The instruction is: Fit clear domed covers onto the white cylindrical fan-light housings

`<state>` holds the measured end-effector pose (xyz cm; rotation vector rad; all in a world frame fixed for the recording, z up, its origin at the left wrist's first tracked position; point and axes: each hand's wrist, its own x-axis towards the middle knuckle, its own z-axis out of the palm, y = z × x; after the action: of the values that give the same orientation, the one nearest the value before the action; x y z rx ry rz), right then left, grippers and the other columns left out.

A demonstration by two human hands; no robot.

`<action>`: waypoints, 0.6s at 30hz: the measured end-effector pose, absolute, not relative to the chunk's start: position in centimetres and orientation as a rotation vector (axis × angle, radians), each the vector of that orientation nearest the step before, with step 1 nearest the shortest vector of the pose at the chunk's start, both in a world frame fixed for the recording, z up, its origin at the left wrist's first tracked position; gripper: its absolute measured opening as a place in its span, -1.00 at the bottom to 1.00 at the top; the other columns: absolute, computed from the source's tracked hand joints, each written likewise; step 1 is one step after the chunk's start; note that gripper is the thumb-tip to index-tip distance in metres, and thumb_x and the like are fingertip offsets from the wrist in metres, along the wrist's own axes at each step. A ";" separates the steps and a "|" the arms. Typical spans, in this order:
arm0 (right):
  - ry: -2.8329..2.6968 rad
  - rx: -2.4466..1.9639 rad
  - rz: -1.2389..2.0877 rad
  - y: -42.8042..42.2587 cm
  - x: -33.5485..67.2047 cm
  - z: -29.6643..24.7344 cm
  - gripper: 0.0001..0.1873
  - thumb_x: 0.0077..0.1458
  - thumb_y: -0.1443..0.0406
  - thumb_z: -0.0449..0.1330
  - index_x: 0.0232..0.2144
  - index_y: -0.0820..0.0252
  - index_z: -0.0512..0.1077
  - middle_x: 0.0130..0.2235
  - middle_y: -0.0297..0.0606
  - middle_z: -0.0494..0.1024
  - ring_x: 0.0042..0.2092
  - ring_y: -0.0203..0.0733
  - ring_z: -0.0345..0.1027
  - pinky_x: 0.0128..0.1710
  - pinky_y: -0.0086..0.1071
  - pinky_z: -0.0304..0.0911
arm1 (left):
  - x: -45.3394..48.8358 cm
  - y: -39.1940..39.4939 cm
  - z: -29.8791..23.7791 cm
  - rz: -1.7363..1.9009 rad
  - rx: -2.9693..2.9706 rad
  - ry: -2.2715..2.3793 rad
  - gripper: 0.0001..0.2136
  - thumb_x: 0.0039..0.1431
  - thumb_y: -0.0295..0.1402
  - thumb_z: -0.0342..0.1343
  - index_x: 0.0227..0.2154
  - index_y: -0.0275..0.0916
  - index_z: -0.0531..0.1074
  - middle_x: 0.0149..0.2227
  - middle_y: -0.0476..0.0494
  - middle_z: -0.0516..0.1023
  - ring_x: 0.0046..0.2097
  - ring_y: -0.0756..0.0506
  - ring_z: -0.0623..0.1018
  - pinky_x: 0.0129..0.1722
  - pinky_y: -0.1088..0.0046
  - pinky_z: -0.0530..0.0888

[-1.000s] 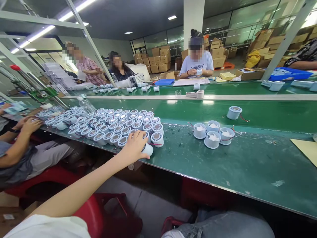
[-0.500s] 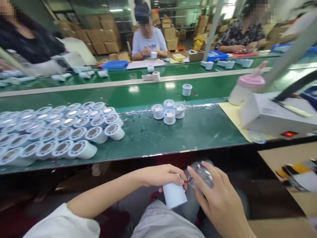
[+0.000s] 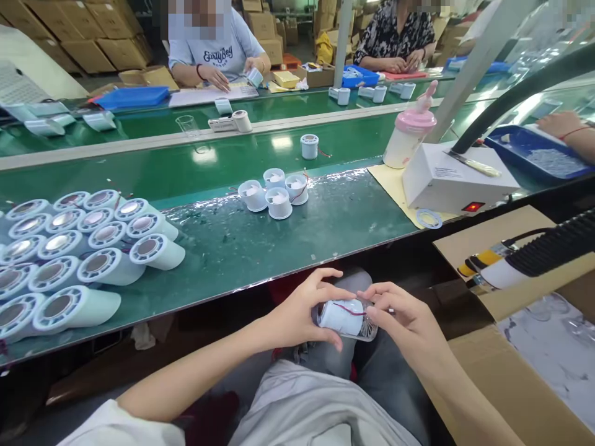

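Above my lap, my left hand (image 3: 302, 310) curves its thumb and fingers around a light-blue cylindrical housing (image 3: 341, 318) lying on its side. A clear plastic cover (image 3: 369, 329) sits around or against the housing's right end; how far it encloses it I cannot tell. A thin dark-red wire (image 3: 346, 309) runs along the housing toward my right hand (image 3: 404, 319). There, the fingertips pinch the wire beside the clear cover, and a small dark end shows past them. Several similar housings with white fan blades (image 3: 279, 203) stand upright on the green bench (image 3: 223, 248).
Rows of slanted blue housings (image 3: 77, 308) cover the bench's left. At right are a white box with a lit red switch (image 3: 458, 179), a pink-lidded bottle (image 3: 409, 136), a hanging yellow-and-white tool (image 3: 493, 266) and an open carton (image 3: 493, 365). Co-workers sit across the conveyor (image 3: 153, 162).
My view has shifted right and down. The housing has gone from upright to lying sideways with the clear cover at its end. My right fingers have closed on the wire.
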<state>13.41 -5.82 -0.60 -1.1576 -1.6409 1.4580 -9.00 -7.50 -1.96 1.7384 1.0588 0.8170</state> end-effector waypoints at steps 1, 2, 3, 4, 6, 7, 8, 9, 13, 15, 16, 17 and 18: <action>-1.568 -1.157 1.508 -5.6 13.5 -0.7 -0.70 0.13 0.17 0.24 -0.59 0.16 0.44 -0.17 -0.19 0.47 -0.09 -0.09 0.41 -0.27 -0.39 0.39 | -8.9 -7.6 -2.0 0.789 1.697 1.018 -0.36 -0.21 -0.20 0.46 0.03 -0.09 0.47 0.21 -0.28 0.26 0.23 -0.31 0.32 0.10 0.17 0.41; -1.501 -1.152 1.567 -5.4 13.6 -0.8 -0.70 0.11 0.16 0.26 -0.59 0.16 0.46 -0.18 -0.20 0.49 -0.14 -0.10 0.43 -0.28 -0.38 0.41 | -8.8 -7.6 -1.9 0.768 1.639 0.987 -0.35 -0.17 -0.22 0.45 0.07 -0.08 0.44 0.19 -0.27 0.31 0.21 -0.30 0.34 0.07 0.19 0.44; -1.441 -1.137 1.624 -5.2 13.7 -0.9 -0.71 0.10 0.16 0.28 -0.59 0.15 0.48 -0.19 -0.20 0.52 -0.17 -0.11 0.45 -0.28 -0.36 0.43 | -8.7 -7.7 -1.7 0.754 1.570 0.962 -0.34 -0.14 -0.25 0.43 0.10 -0.07 0.41 0.16 -0.25 0.37 0.17 -0.28 0.40 0.03 0.23 0.47; -1.398 -1.111 1.668 -5.1 13.9 -1.0 -0.72 0.10 0.15 0.28 -0.58 0.14 0.50 -0.17 -0.20 0.54 -0.17 -0.10 0.47 -0.26 -0.33 0.45 | -8.5 -7.8 -1.6 0.750 1.492 0.945 -0.34 -0.10 -0.27 0.41 0.12 -0.08 0.38 0.12 -0.24 0.42 0.11 -0.24 0.46 0.00 0.26 0.49; -1.433 -1.043 1.675 -5.0 14.3 -1.0 -0.84 0.08 0.18 0.31 -0.49 0.09 0.55 -0.07 -0.20 0.57 -0.06 -0.03 0.48 -0.17 -0.26 0.47 | -8.3 -7.9 -1.2 0.764 1.330 0.920 -0.36 -0.05 -0.31 0.39 0.14 -0.11 0.35 0.06 -0.21 0.47 0.01 -0.17 0.53 -0.03 0.30 0.50; -1.525 -1.021 1.614 -5.2 14.5 -1.0 -0.94 0.05 0.22 0.34 -0.39 0.05 0.58 -0.01 -0.20 0.56 0.02 0.01 0.45 -0.09 -0.21 0.46 | -8.2 -7.9 -1.1 0.780 1.257 0.905 -0.37 -0.04 -0.33 0.38 0.14 -0.12 0.35 0.06 -0.21 0.48 -0.01 -0.15 0.54 -0.03 0.32 0.50; -1.647 -1.010 1.514 -5.4 14.7 -1.0 -0.85 0.00 0.26 0.37 -0.29 0.01 0.59 0.05 -0.20 0.54 0.08 0.05 0.41 -0.01 -0.16 0.43 | -8.1 -8.0 -1.0 0.802 1.191 0.886 -0.39 -0.03 -0.34 0.38 0.13 -0.11 0.35 0.08 -0.21 0.47 0.00 -0.15 0.53 -0.05 0.34 0.50; -1.778 -1.003 1.398 -5.6 14.9 -1.0 -0.70 -0.04 0.30 0.39 -0.19 -0.02 0.58 0.09 -0.19 0.51 0.14 0.08 0.37 0.06 -0.10 0.38 | -8.0 -8.1 -0.9 0.819 1.139 0.865 -0.41 -0.02 -0.35 0.37 0.12 -0.10 0.35 0.10 -0.21 0.46 0.01 -0.15 0.53 -0.06 0.37 0.50; -1.979 -0.964 1.217 -6.4 15.6 -0.9 -0.58 0.00 0.33 0.37 -0.04 -0.02 0.51 0.16 -0.16 0.45 0.15 0.09 0.36 0.06 -0.09 0.40 | -8.1 -8.4 -0.4 0.821 1.094 0.836 -0.39 -0.01 -0.33 0.36 0.14 -0.08 0.34 0.11 -0.20 0.46 -0.01 -0.14 0.53 -0.07 0.37 0.49; -1.907 -0.937 1.341 -6.6 15.7 -0.8 -0.60 0.03 0.32 0.36 -0.04 -0.03 0.48 0.15 -0.19 0.46 0.09 0.03 0.42 -0.02 -0.19 0.47 | -8.2 -8.5 0.0 0.797 1.131 0.844 -0.33 -0.03 -0.32 0.38 0.18 -0.07 0.31 0.12 -0.20 0.46 0.00 -0.17 0.53 -0.03 0.33 0.48; -1.864 -0.930 1.400 -6.6 15.7 -0.7 -0.59 0.04 0.32 0.36 -0.04 -0.05 0.46 0.14 -0.21 0.47 0.06 0.00 0.45 -0.04 -0.23 0.49 | -8.2 -8.5 0.2 0.791 1.156 0.843 -0.30 -0.06 -0.33 0.39 0.19 -0.06 0.30 0.15 -0.19 0.44 0.04 -0.19 0.52 0.01 0.31 0.47; -1.826 -0.926 1.448 -6.6 15.7 -0.6 -0.58 0.03 0.32 0.37 -0.04 -0.06 0.46 0.12 -0.24 0.48 0.04 -0.03 0.47 -0.05 -0.26 0.50 | -8.2 -8.5 0.4 0.790 1.183 0.839 -0.28 -0.08 -0.36 0.41 0.19 -0.05 0.31 0.18 -0.19 0.41 0.10 -0.21 0.49 0.07 0.28 0.45; -1.796 -0.925 1.484 -6.6 15.7 -0.5 -0.57 0.03 0.32 0.38 -0.04 -0.07 0.45 0.10 -0.26 0.49 0.02 -0.05 0.48 -0.06 -0.29 0.50 | -8.2 -8.5 0.5 0.796 1.210 0.833 -0.27 -0.10 -0.39 0.42 0.19 -0.04 0.31 0.21 -0.18 0.38 0.15 -0.22 0.45 0.11 0.26 0.42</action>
<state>15.70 -6.60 -0.49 -0.9245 -1.7963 1.4843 -8.24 -8.55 0.50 1.2104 0.8325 0.7960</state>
